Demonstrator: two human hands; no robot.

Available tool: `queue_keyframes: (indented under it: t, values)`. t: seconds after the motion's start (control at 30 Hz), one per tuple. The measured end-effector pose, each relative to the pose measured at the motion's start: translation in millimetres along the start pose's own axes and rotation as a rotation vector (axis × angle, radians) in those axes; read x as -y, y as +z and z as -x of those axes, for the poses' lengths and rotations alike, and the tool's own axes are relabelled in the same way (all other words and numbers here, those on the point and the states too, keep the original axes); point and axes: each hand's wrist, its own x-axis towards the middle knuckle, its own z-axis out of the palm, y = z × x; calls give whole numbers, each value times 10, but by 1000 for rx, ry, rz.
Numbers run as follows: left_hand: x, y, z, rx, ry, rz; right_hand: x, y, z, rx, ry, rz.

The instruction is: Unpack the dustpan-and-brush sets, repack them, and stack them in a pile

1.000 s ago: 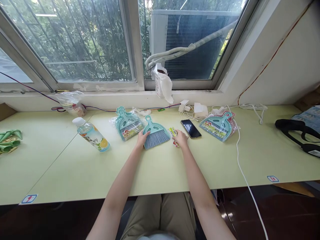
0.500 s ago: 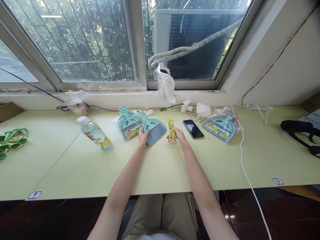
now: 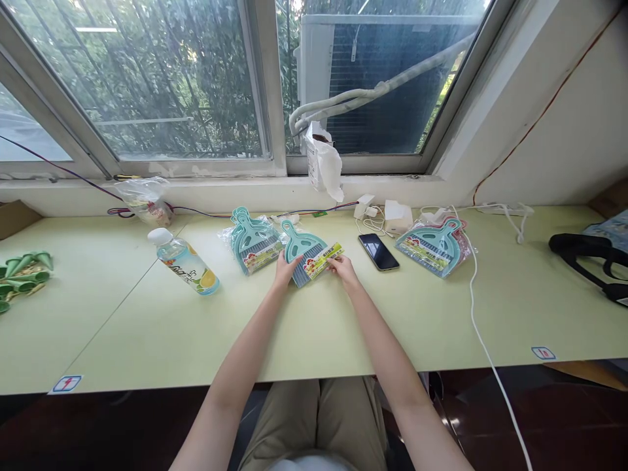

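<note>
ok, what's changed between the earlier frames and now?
The right hand moved the label card left, from beside the dustpan set to over its bristles, turning it clockwise. The left hand kept hold of the set. Bottle and phone stayed put.

Daylight comes through the wide window (image 3: pixel 181 85) behind the pale green table (image 3: pixel 147 333); the wall (image 3: pixel 564 150) is white, and the floor (image 3: pixel 564 418) is dark.

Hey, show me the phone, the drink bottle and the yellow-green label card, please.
Phone (image 3: pixel 379 252), head view: middle of its dark screen.
Drink bottle (image 3: pixel 187 265), head view: printed wrap around its body.
Yellow-green label card (image 3: pixel 322 260), head view: middle of its printed face.
</note>
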Motion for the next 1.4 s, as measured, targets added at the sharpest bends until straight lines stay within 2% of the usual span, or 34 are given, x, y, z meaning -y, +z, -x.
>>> queue_keyframes:
  t: [0.3, 0.67, 0.83, 1.13, 1.4]
  values:
    - [-37, 10, 43, 44, 13, -12, -112, 28, 18, -62, -70, 140]
    - [-67, -5, 51, 62, 17, 22, -79, 62, 48, -99, -125, 260]
    - [-36, -4, 47, 97, 11, 99, -47, 59, 71, -97, -134, 295]
    - [72, -23, -23, 80, 31, 111, -11, 66, 110, -142, -154, 449]
    - [4, -19, 18, 73, 21, 131, -12, 69, 98, -134, -170, 367]
